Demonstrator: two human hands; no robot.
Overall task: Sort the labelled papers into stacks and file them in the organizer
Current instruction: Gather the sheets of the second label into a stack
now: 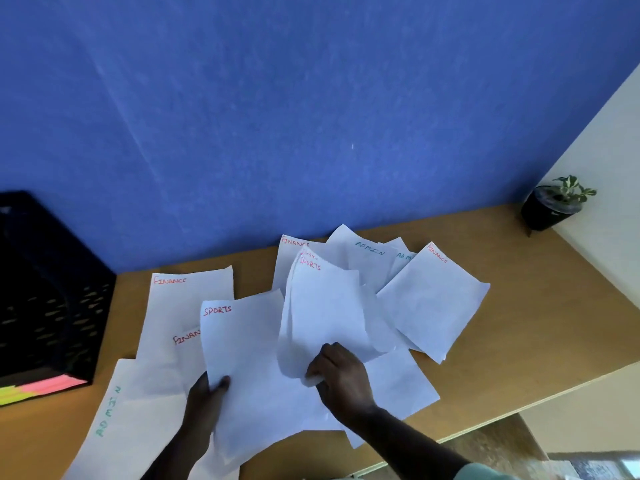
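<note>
White papers labelled FINANCE, SPORTS and ADMIN lie scattered over the wooden desk. My left hand pinches the left edge of a SPORTS sheet, thumb on top. My right hand grips the lower edge of a few lifted sheets, the top one a SPORTS sheet. A FINANCE sheet lies at the left, another FINANCE sheet at the right. ADMIN sheets rest near the wall; one ADMIN sheet lies at the near left. The black mesh organizer stands at the left.
Pink and yellow sticky notes lie in front of the organizer. A small potted plant stands in the far right corner. A blue wall backs the desk; the desk's front edge runs diagonally at the lower right.
</note>
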